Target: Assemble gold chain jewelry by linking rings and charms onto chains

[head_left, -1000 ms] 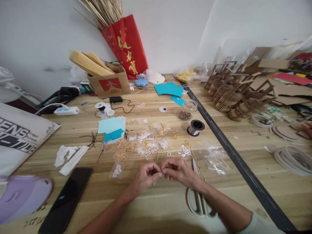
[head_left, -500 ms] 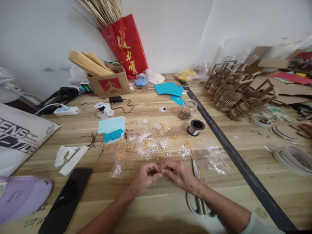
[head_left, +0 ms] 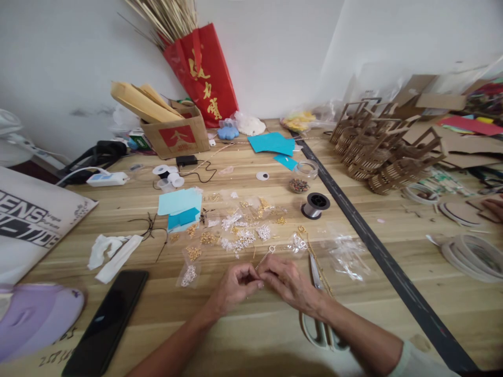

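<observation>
Wood-grained tabletop (head_left: pixel 251 345) stretches beneath everything, and a red bag (head_left: pixel 206 73) leans at its far side. Pale-handled scissors (head_left: pixel 320 327) lie partly covered at the near right. The left hand (head_left: pixel 236 285) and right hand (head_left: pixel 288 283) come together, fingertips pinched; beyond them stands a black spool (head_left: pixel 315 207). Both grip a thin chain (head_left: pixel 264 258), which runs out just past the fingers to a small ring (head_left: pixel 272 250).

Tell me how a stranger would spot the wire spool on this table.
Find the long black strip running down the wooden table. Left of its upper half, just in front of the mixed-colour beads, stands the spool: its black rims around silvery wire set it apart.
</observation>
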`<state>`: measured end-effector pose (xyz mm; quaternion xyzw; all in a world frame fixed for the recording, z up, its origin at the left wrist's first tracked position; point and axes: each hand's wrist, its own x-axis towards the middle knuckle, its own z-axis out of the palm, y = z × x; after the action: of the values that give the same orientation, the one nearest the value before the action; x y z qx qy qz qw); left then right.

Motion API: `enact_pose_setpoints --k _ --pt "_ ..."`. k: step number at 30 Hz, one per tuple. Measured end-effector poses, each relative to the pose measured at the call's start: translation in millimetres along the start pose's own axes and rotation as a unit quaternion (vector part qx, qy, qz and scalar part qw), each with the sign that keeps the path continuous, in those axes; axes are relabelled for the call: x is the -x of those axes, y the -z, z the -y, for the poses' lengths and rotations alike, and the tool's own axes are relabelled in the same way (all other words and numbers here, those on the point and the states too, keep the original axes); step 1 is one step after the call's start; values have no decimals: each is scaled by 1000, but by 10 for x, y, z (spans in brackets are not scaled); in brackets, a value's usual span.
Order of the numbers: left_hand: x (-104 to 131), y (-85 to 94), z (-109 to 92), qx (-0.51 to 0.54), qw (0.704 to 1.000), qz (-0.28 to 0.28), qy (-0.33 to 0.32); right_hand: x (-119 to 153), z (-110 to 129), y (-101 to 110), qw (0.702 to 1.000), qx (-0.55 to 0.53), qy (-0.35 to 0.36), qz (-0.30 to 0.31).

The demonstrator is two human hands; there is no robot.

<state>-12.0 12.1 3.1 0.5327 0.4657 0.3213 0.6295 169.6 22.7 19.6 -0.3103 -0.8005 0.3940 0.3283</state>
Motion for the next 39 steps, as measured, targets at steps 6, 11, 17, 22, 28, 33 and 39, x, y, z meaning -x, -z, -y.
enact_pose_setpoints --k 6,11,17,22,28,33,39 --pt "22 0 -37 0 1000 -5 -2 -13 8 -4 1000 -9 -2 -17" --pt "12 8 17 45 999 -14 -5 5 -40 -7 999 -14 -16 -30" --pt "7 35 12 85 996 -9 15 5 -69 -11 998 -24 -29 -48" --pt "12 48 18 122 992 16 0 -8 -75 -12 996 -42 -45 -61" --pt "17 62 42 148 988 50 1 -2 -56 -4 995 -60 -61 -54" --pt "29 81 -11 142 987 69 2 0 -37 -6 982 -147 -116 -40" --pt "46 103 -74 88 992 85 2 -48 -46 2 936 -302 -179 -39"
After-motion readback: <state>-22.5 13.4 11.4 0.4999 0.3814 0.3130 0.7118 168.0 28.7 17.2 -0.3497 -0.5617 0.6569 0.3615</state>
